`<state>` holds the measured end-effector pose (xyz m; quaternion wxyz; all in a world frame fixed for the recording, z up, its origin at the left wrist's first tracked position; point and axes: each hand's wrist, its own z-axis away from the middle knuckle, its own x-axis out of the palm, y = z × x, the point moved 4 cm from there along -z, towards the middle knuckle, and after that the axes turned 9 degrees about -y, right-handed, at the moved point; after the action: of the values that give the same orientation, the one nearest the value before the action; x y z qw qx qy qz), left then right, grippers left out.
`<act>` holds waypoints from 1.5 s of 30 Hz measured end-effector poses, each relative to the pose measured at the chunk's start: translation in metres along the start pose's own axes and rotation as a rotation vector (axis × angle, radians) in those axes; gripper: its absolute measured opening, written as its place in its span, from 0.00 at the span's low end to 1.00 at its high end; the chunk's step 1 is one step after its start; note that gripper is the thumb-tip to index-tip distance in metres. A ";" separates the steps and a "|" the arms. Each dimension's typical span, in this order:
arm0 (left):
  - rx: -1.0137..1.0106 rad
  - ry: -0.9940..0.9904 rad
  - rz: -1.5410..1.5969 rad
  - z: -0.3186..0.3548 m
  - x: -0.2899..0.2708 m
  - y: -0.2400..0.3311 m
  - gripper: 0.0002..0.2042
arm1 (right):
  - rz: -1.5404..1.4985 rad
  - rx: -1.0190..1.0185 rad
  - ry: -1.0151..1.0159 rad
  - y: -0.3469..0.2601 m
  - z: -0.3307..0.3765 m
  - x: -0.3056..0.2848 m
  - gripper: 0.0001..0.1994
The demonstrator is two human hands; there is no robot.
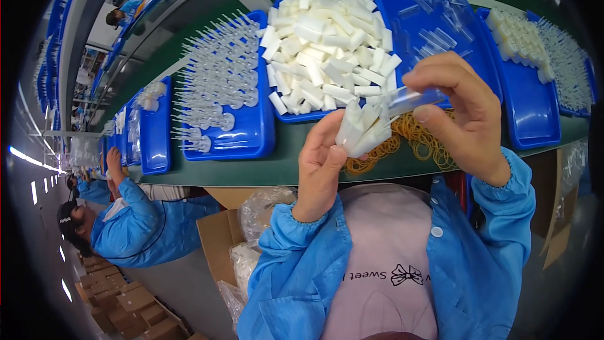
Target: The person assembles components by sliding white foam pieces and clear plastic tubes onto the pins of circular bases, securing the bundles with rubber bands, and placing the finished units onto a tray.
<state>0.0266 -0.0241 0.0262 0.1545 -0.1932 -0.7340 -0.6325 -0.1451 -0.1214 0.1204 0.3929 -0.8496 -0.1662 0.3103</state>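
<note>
The left hand [321, 170] was closed around a bundle of short white plastic sticks [363, 129], its fingers [327, 135] wrapped about the lower ends so that the sticks fanned upward and to the right. The right hand [462, 116] pinched a small clear plastic tube [412, 98] between thumb and forefinger, holding it nearly level, with its left end just beside or touching the top of the bundle; which of the two could not be told. Both hands were raised above the near edge of the green worktop [283, 164].

Directly behind the bundle, on the worktop, lay a loose heap of yellow rubber bands [421, 135], partly hidden by the hands. Beyond that sat a blue tray heaped with white sticks [327, 44], and to its right another blue tray [478, 31] carrying a few clear tubes. On the left was a blue tray [255, 138] of clear pointed pieces standing upright in rows. At the far right, a tray [535, 113] held more white pieces and clear parts.

More blue trays ran along the worktop to the left, where another person in a blue coat [135, 230] sat with one hand up at the edge. Cardboard boxes [217, 239] and clear bags stood below the worktop.
</note>
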 end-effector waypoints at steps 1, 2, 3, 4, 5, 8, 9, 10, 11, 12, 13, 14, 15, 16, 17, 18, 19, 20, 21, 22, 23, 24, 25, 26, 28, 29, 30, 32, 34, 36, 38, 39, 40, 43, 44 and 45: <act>-0.014 -0.001 -0.013 0.001 0.000 -0.002 0.26 | -0.073 0.023 0.068 0.000 0.002 0.003 0.15; -0.043 0.037 -0.086 0.001 0.001 -0.003 0.31 | -0.147 0.058 0.055 -0.001 0.002 0.005 0.17; -0.046 0.034 -0.081 0.000 0.002 -0.004 0.31 | -0.143 0.063 0.055 -0.001 0.003 0.006 0.17; -0.047 0.023 -0.094 0.002 0.002 -0.004 0.32 | -0.186 0.071 0.050 -0.001 0.003 0.008 0.18; -0.047 0.013 -0.108 0.002 0.003 -0.004 0.32 | -0.230 0.077 0.046 -0.001 0.003 0.010 0.20; 0.029 -0.022 -0.073 0.005 0.002 -0.006 0.28 | -0.248 0.085 0.009 -0.001 0.004 0.012 0.21; 0.032 -0.020 -0.074 0.005 0.002 -0.006 0.28 | -0.248 0.083 0.006 -0.001 0.004 0.012 0.21; 0.061 -0.014 -0.107 0.006 0.001 -0.005 0.28 | -0.218 0.093 0.000 -0.001 0.004 0.013 0.20; 0.089 -0.007 -0.140 0.007 0.001 -0.004 0.27 | -0.187 0.102 -0.006 -0.001 0.004 0.013 0.20; 0.093 -0.006 -0.140 0.008 0.000 -0.005 0.27 | -0.187 0.099 -0.009 -0.001 0.004 0.014 0.20; 0.106 0.003 -0.161 0.009 -0.001 -0.004 0.26 | -0.178 0.109 -0.002 -0.001 0.005 0.014 0.19; 0.119 0.012 -0.182 0.010 -0.001 -0.004 0.25 | -0.169 0.119 0.004 0.000 0.005 0.014 0.18; 0.123 0.011 -0.182 0.010 -0.001 -0.003 0.25 | -0.167 0.116 0.003 0.001 0.006 0.014 0.18; 0.136 0.009 -0.195 0.010 0.000 -0.001 0.25 | -0.150 0.098 0.001 0.002 0.006 0.014 0.17; 0.150 0.006 -0.209 0.010 0.000 0.000 0.24 | -0.134 0.080 -0.001 0.003 0.006 0.014 0.15; 0.156 0.006 -0.209 0.010 0.001 0.000 0.24 | -0.130 0.075 -0.003 0.003 0.007 0.014 0.15; 0.165 0.034 -0.272 0.011 0.000 0.001 0.22 | -0.123 0.083 -0.010 0.004 0.008 0.015 0.14; 0.173 0.063 -0.334 0.011 -0.001 0.002 0.21 | -0.115 0.092 -0.018 0.004 0.009 0.015 0.14; 0.177 0.060 -0.332 0.009 -0.003 0.002 0.21 | -0.110 0.090 -0.017 0.005 0.009 0.015 0.14; 0.231 0.055 -0.461 0.010 -0.003 0.004 0.20 | -0.133 0.097 -0.007 0.005 0.010 0.015 0.14; 0.284 0.051 -0.591 0.010 -0.002 0.007 0.18 | -0.156 0.104 0.003 0.005 0.011 0.015 0.14; 0.288 0.054 -0.589 0.010 -0.001 0.010 0.18 | -0.154 0.103 -0.002 0.004 0.011 0.015 0.14; 0.307 0.039 -0.655 0.008 0.004 0.015 0.18 | -0.161 0.123 -0.005 0.004 0.011 0.014 0.14; 0.325 0.025 -0.720 0.008 0.007 0.018 0.17 | -0.168 0.144 -0.008 0.004 0.011 0.013 0.13; 0.318 -0.001 -0.723 0.006 0.005 0.018 0.17 | -0.157 0.160 -0.027 0.004 0.009 0.011 0.13; 0.308 -0.031 -0.728 0.005 0.005 0.018 0.18 | -0.148 0.176 -0.042 0.004 0.008 0.010 0.13; 0.304 -0.030 -0.727 0.005 0.004 0.017 0.18 | -0.149 0.180 -0.043 0.004 0.006 0.008 0.13; 0.282 -0.054 -0.683 0.006 0.003 0.015 0.17 | -0.166 0.199 -0.100 0.005 0.003 0.008 0.14; 0.259 -0.073 -0.646 0.005 0.003 0.015 0.17 | -0.173 0.218 -0.120 0.005 0.002 0.009 0.14; 0.238 -0.089 -0.610 0.005 0.002 0.014 0.17 | -0.180 0.235 -0.143 0.006 0.002 0.011 0.14; 0.248 -0.082 -0.591 0.004 0.000 0.012 0.16 | -0.183 0.219 -0.105 0.005 0.002 0.012 0.15; 0.249 -0.079 -0.592 0.005 -0.001 0.012 0.16 | -0.184 0.218 -0.108 0.005 0.003 0.014 0.15; 0.228 -0.079 -0.568 0.004 -0.001 0.011 0.16 | -0.185 0.224 -0.095 0.006 0.004 0.014 0.15; 0.177 0.013 -0.444 0.005 0.002 0.009 0.18 | -0.237 0.251 -0.062 0.009 0.008 0.016 0.15; 0.145 0.102 -0.344 0.005 0.002 0.008 0.20 | -0.290 0.274 -0.041 0.011 0.009 0.016 0.15; 0.148 0.103 -0.344 0.002 0.005 0.011 0.20 | -0.289 0.272 -0.043 0.013 0.009 0.017 0.15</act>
<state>0.0275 -0.0202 0.0374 0.0955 -0.0204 -0.7918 -0.6030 -0.1377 -0.1152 0.0989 0.5408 -0.7492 -0.2512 0.2884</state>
